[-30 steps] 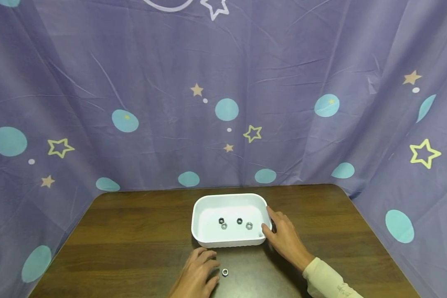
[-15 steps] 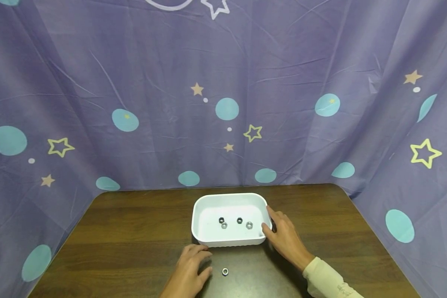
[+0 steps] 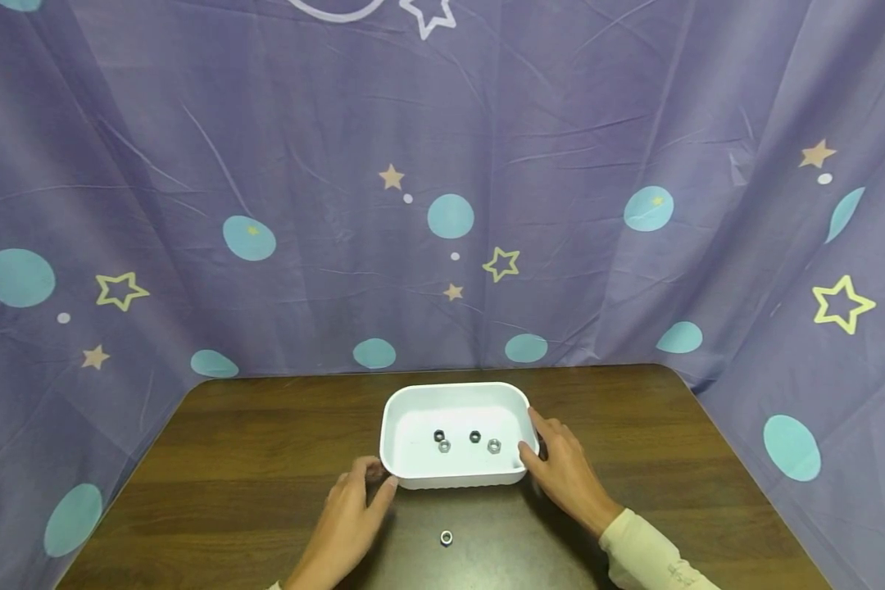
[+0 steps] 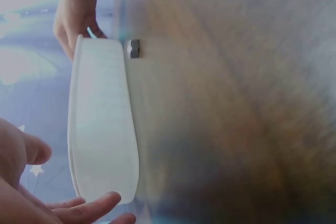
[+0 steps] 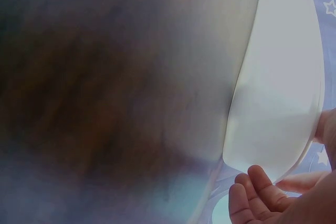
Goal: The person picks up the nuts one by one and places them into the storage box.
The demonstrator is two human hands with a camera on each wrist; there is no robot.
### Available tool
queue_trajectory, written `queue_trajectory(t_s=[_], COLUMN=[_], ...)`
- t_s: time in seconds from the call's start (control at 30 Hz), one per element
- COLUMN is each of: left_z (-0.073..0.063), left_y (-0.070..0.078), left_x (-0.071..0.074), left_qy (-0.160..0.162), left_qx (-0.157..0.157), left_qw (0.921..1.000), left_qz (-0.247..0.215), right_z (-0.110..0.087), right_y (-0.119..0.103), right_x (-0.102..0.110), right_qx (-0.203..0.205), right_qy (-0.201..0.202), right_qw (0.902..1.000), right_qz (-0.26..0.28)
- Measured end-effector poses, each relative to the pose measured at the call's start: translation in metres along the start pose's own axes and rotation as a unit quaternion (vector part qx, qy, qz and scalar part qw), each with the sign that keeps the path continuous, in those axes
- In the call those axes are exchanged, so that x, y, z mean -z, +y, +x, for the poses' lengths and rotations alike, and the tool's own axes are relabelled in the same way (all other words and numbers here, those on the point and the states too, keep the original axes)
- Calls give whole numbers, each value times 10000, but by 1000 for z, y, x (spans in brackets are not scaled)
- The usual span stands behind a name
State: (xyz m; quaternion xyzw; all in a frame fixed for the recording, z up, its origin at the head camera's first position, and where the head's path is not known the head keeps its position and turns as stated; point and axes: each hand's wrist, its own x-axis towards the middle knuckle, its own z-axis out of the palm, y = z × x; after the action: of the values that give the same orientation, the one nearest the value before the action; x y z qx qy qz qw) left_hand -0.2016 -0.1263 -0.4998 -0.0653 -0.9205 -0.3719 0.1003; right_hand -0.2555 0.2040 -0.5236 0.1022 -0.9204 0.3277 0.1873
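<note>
A shallow white tray (image 3: pixel 459 482) stands on the table with several hex nuts (image 3: pixel 475 437) inside, some dark and some silvery. My right hand (image 3: pixel 560 467) holds its right end, thumb over the rim and the other fingers along the outer wall. My left hand (image 3: pixel 347 512) is at the front left corner, thumb and fingers spread apart. In the left wrist view the left thumb (image 4: pixel 38 150) is away from the tray, while the fingertips (image 4: pixel 111 199) overlap its end wall. A single nut (image 3: pixel 446 538) lies on the table in front of the tray.
The brown wooden table (image 3: pixel 251 442) has rounded far corners. A purple curtain (image 3: pixel 324 205) with stars and blue dots hangs behind it and along both sides. A light sleeve (image 3: pixel 645 549) covers the right forearm.
My left hand has moved leftward and up, away from the loose nut, to the tray's front left corner. The right hand, tray and nuts have stayed in place.
</note>
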Motion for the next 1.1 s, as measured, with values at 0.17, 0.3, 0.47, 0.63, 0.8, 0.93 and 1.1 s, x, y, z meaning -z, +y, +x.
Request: queue_trajectory(t_s=[0.17, 0.3, 0.47, 0.63, 0.8, 0.93, 1.1], left_z=[14, 26, 35, 39, 39, 39, 41], left_y=[-4, -4, -2, -5, -9, -9, -8], left_x=[-2, -5, -8, -14, -18, -20, -21], left_qy=[34, 116, -61, -163, -164, -178, -161], left_qx=[44, 65, 245, 393, 508, 612, 675], left_qw=[9990, 9984, 9946, 9881, 9869, 9845, 9833], left_qz=[-435, -557, -1006, -1481, -1523, -1632, -1680], right_z=[0, -1, 0, 0, 0, -1, -2], right_y=[0, 1, 0, 0, 1, 1, 1], right_x=[0, 0, 0, 0, -1, 0, 6], right_qx=[-7, -57, -72, -51, -62, -95, -283], right_qy=[9, -14, -16, -25, -44, -67, -135], right_qw=[10000, 10000, 10000, 10000, 10000, 9999, 9992], right_qz=[1, 9, 9, -14, -2, 35, 258])
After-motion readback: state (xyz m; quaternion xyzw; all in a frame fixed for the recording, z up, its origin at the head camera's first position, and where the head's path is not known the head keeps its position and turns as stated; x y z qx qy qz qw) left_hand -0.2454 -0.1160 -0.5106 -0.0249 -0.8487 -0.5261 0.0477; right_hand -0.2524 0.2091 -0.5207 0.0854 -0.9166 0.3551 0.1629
